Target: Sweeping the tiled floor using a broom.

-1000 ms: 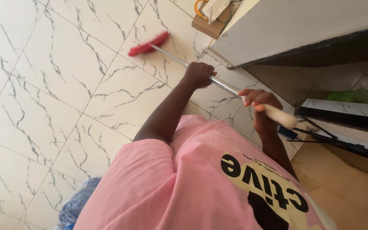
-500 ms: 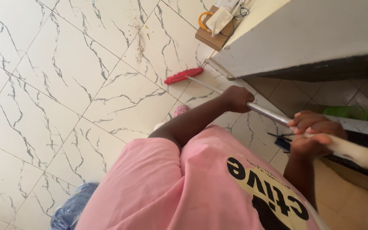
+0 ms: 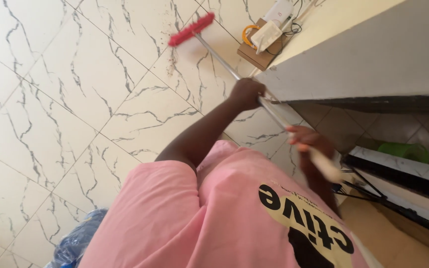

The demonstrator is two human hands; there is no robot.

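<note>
Red broom head (image 3: 191, 29), silver handle (image 3: 224, 63), white grey-veined marble floor tiles (image 3: 75, 99), pink shirt (image 3: 199, 218).

White marble-veined tile floor (image 3: 75, 99); red broom head (image 3: 191, 30) rests on it, dirt specks beside, brown cardboard box (image 3: 256, 54) near wall, blue plastic bag (image 3: 78, 238) at lower left.

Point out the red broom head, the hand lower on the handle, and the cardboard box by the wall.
Red broom head (image 3: 191, 29), head view, middle of the bristle block.
Left hand (image 3: 247, 93), head view, back of the hand closed on the metal handle.
Cardboard box (image 3: 256, 55), head view, its brown side.
</note>
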